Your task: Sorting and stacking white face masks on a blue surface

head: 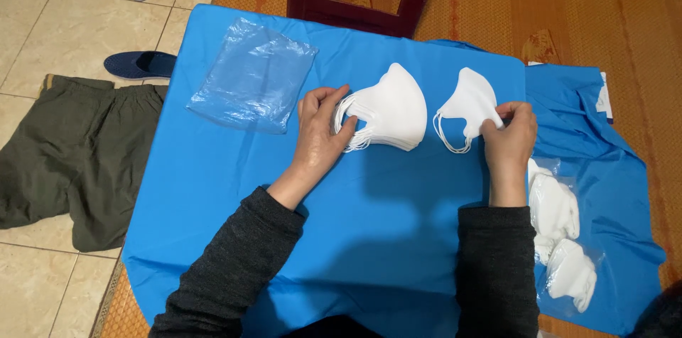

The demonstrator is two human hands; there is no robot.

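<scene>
My left hand [320,135] pinches the ear loops of the mask stack [391,109] on the blue cloth [383,217]; my right hand [510,132] pinches one single mask [469,102] beside it. Some bagged masks [558,231] lie finished at right; the stack and the empty bags [252,82] remain.

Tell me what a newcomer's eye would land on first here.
The bright blue cloth fills the middle of the view, with white masks on it. The left hand rests on a mask stack at the centre, while the right hand pinches a single mask just beside it. A clear plastic bag lies at upper left, and bagged masks sit at the right edge.
</scene>
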